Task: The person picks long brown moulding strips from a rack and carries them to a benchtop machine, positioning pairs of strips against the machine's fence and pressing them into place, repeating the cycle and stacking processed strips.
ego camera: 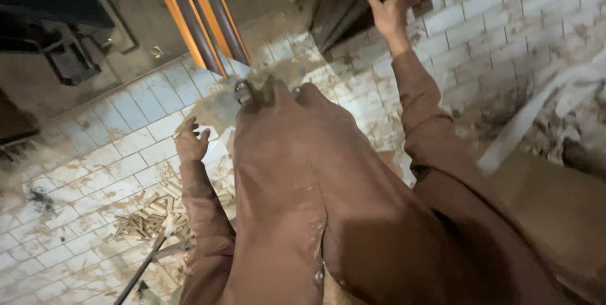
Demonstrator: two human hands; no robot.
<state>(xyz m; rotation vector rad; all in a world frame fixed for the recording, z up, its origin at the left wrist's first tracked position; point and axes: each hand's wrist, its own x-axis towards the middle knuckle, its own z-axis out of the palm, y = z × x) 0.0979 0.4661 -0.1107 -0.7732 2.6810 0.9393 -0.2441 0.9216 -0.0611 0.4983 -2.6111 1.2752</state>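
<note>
Reaching up and away from the body, the right hand (388,3) lies against the lower edge of a dark slanted board (353,2) that leans over the tiled wall (524,21); its fingers are stretched out and spread, pressed to the board rather than wrapped round it. The left hand (190,142) hangs lower, over the tiled floor (82,172), with its fingers loosely curled and nothing in them (it touches nothing that can be made out). Both arms are in brown sleeves, and a long brown garment (297,204), dusted with pale smears, fills the middle of the view between them.

Just below the left hand a heap of small pale wooden sticks (151,216) lies loose on the floor, in no box or tray. A thin dark rod (142,267) runs slantwise from that heap toward the bottom edge. Above the garment's upper end two orange-edged bars (196,14) slope down to the floor, near a small round metal piece (243,93) whose kind cannot be told. White tiles on floor and wall are stained brown with dirt. At the far right a pale crumpled mass (568,109) rests beside a brown slab (555,210).
</note>
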